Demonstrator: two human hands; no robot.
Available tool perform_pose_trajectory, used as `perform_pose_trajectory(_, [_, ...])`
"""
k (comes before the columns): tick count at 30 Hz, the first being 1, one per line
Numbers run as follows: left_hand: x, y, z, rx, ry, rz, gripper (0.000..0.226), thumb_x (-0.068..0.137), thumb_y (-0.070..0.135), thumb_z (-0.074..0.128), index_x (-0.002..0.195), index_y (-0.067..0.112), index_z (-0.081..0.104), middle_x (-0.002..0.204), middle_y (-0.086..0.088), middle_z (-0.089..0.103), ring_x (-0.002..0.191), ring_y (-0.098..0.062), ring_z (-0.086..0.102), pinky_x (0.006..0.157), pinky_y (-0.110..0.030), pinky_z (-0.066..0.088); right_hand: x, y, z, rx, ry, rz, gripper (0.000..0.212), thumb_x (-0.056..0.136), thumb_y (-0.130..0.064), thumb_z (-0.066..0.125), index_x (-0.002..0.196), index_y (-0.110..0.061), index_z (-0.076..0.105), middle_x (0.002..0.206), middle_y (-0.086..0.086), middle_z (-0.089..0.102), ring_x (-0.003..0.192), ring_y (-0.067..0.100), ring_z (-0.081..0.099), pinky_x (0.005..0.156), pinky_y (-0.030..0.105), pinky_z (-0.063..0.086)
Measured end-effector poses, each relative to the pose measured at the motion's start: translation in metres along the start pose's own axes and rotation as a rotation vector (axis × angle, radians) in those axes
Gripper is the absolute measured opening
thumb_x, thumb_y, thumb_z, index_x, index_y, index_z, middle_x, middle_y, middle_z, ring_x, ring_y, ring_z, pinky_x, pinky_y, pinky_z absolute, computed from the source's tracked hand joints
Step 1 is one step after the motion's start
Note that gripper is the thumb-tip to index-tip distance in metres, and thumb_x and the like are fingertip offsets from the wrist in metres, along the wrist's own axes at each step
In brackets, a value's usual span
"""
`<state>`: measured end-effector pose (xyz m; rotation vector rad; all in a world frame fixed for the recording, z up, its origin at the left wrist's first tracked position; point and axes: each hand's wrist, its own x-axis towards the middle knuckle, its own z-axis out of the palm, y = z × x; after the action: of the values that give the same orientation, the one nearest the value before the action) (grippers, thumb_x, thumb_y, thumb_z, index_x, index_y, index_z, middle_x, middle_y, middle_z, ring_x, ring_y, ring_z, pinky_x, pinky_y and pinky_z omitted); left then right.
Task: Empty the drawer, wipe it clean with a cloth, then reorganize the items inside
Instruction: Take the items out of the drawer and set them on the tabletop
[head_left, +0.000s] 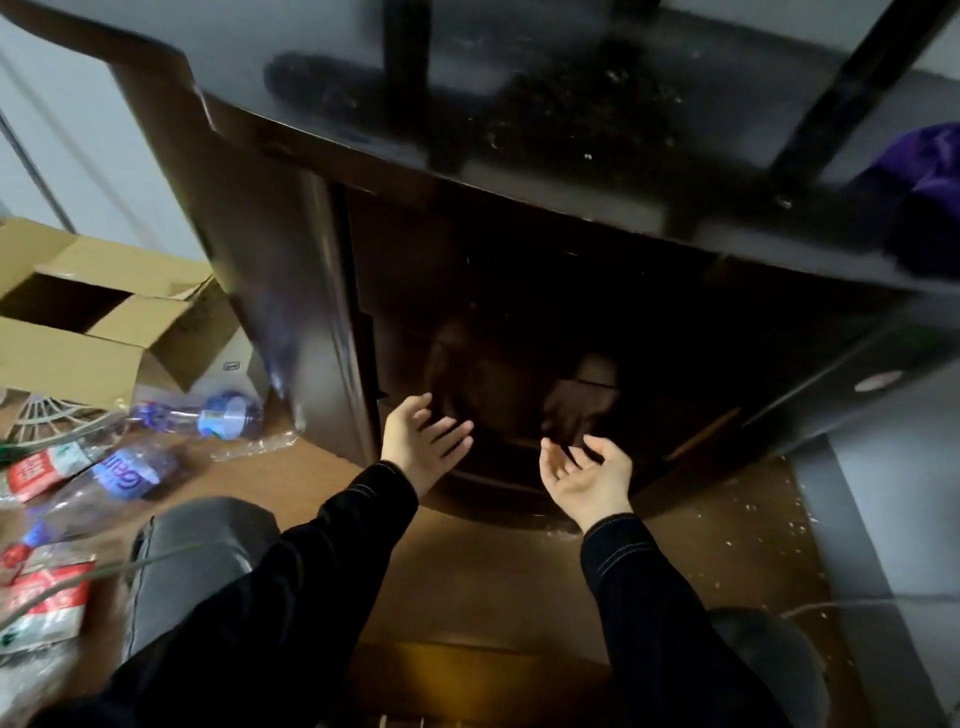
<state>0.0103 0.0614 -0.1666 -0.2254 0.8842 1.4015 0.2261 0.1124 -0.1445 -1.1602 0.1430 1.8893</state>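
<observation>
Ok, nearest me: black sleeves, grey-trousered knee (202, 551) down beside a flat cardboard sheet (493, 571) on the floor. L side of the floor is bottle litter: red-label bottle (47, 605) closest, lettering too blurred to read. Next a blue-label bottle (130, 475) on its side, white script upside down to me, starts w/ sth like "Ge", rest I can't make out.

Hands now: left hand (423, 441) spread wide, palm turned inward, holding nothing. Right hand (584, 470) also wide, fingers loosely bent, palm up, nothing in it. Both hover apart, just in front of the cabinet base.

Between & just past them sits the drawer (488, 480): low, dark, curved front facing me, long axis running L-R across the view. Behind it is a v. dark recess w/ a couple of brownish shapes (582, 402), can't tell what they are.

Further L, open cardboard box (104, 332), flaps up, inside in shadow, contents not visible to me. Small white box beside it, mark too small to read. Farthest: dusty cabinet top (519, 104), purple cloth (924, 171) bunched at its R edge
</observation>
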Motion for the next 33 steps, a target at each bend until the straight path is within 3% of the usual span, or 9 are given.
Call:
perform_pose_trajectory(4, [-0.007, -0.008, 0.01, -0.014, 0.066, 0.02, 0.046, 0.086, 0.021, 0.056, 0.129, 0.012, 0.043, 0.118, -0.014, 0.05, 0.077, -0.023, 0.056, 0.065, -0.032, 0.044, -0.003, 0.011, -0.001, -0.004, 0.006, -0.03, 0.052, 0.092, -0.015, 0.056, 0.141, -0.005, 0.044, 0.12, 0.017, 0.054, 0.086, 0.022, 0.059, 0.074, 0.03, 0.05])
perform_pose_trajectory(11, [-0.038, -0.023, 0.002, 0.16, 0.185, -0.006, 0.012, 0.088, 0.021, 0.045, 0.084, 0.013, 0.036, 0.071, -0.007, 0.035, 0.057, -0.021, 0.035, 0.055, -0.029, 0.03, -0.022, 0.022, -0.028, -0.18, 0.069, 0.024, 0.05, 0.093, -0.014, 0.052, 0.139, 0.001, 0.042, 0.092, 0.014, 0.054, 0.066, 0.02, 0.05, 0.06, 0.029, 0.042])
perform_pose_trajectory(15, [-0.075, -0.037, -0.016, 0.351, 0.262, -0.079, 0.013, 0.091, 0.017, 0.045, 0.087, 0.005, 0.049, 0.084, -0.012, 0.051, 0.068, -0.026, 0.05, 0.06, -0.032, 0.038, -0.052, 0.025, -0.062, -0.358, 0.065, 0.1, 0.042, 0.095, -0.011, 0.048, 0.132, 0.007, 0.051, 0.103, 0.017, 0.061, 0.074, 0.021, 0.056, 0.062, 0.029, 0.043])
perform_pose_trajectory(19, [-0.123, -0.037, -0.018, 0.642, 0.202, -0.202, 0.028, 0.096, 0.026, 0.052, 0.113, 0.005, 0.057, 0.115, -0.017, 0.065, 0.094, -0.033, 0.065, 0.073, -0.039, 0.051, -0.098, 0.017, -0.078, -0.605, 0.039, 0.133, 0.031, 0.097, -0.013, 0.05, 0.123, 0.001, 0.057, 0.118, 0.02, 0.067, 0.086, 0.026, 0.064, 0.066, 0.031, 0.05])
perform_pose_trajectory(22, [-0.156, -0.031, -0.003, 1.19, -0.044, 0.147, 0.019, 0.098, 0.027, 0.054, 0.115, 0.02, 0.063, 0.108, -0.008, 0.07, 0.087, -0.022, 0.07, 0.075, -0.037, 0.055, -0.137, 0.003, -0.07, -0.932, -0.106, -0.19, 0.021, 0.101, -0.018, 0.054, 0.115, -0.01, 0.067, 0.107, 0.01, 0.075, 0.083, 0.022, 0.071, 0.066, 0.028, 0.055])
perform_pose_trajectory(26, [-0.18, -0.004, 0.021, 1.763, -0.368, 1.158, 0.027, 0.091, 0.042, 0.051, 0.107, 0.027, 0.067, 0.101, 0.013, 0.063, 0.092, -0.006, 0.058, 0.078, -0.021, 0.048, -0.175, -0.021, -0.054, -1.687, -0.247, -1.147, 0.016, 0.096, -0.021, 0.06, 0.109, -0.029, 0.065, 0.106, -0.02, 0.066, 0.096, -0.004, 0.06, 0.074, 0.009, 0.046])
perform_pose_trajectory(28, [-0.171, 0.012, 0.031, 1.984, -0.356, 1.411, 0.037, 0.09, 0.047, 0.054, 0.114, 0.022, 0.066, 0.108, 0.009, 0.06, 0.096, -0.011, 0.052, 0.082, -0.024, 0.045, -0.174, -0.03, -0.043, -1.974, -0.229, -1.482, 0.026, 0.096, -0.028, 0.058, 0.122, -0.028, 0.061, 0.117, -0.017, 0.061, 0.11, 0.002, 0.052, 0.083, 0.017, 0.044])
perform_pose_trajectory(31, [-0.146, 0.021, 0.031, 2.14, -0.321, 1.285, 0.043, 0.089, 0.05, 0.066, 0.118, 0.019, 0.067, 0.113, 0.003, 0.061, 0.101, -0.018, 0.053, 0.086, -0.033, 0.048, -0.153, -0.036, -0.033, -2.226, -0.236, -1.336, 0.041, 0.1, -0.044, 0.052, 0.136, -0.024, 0.055, 0.133, -0.008, 0.055, 0.128, 0.014, 0.046, 0.098, 0.031, 0.045])
perform_pose_trajectory(33, [-0.131, 0.023, 0.022, 2.138, -0.314, 1.264, 0.042, 0.089, 0.054, 0.065, 0.109, 0.017, 0.07, 0.105, 0.002, 0.064, 0.096, -0.019, 0.057, 0.085, -0.038, 0.05, -0.14, -0.033, -0.032, -2.229, -0.248, -1.208, 0.044, 0.099, -0.052, 0.051, 0.131, -0.024, 0.059, 0.13, -0.009, 0.057, 0.125, 0.014, 0.049, 0.095, 0.03, 0.044])
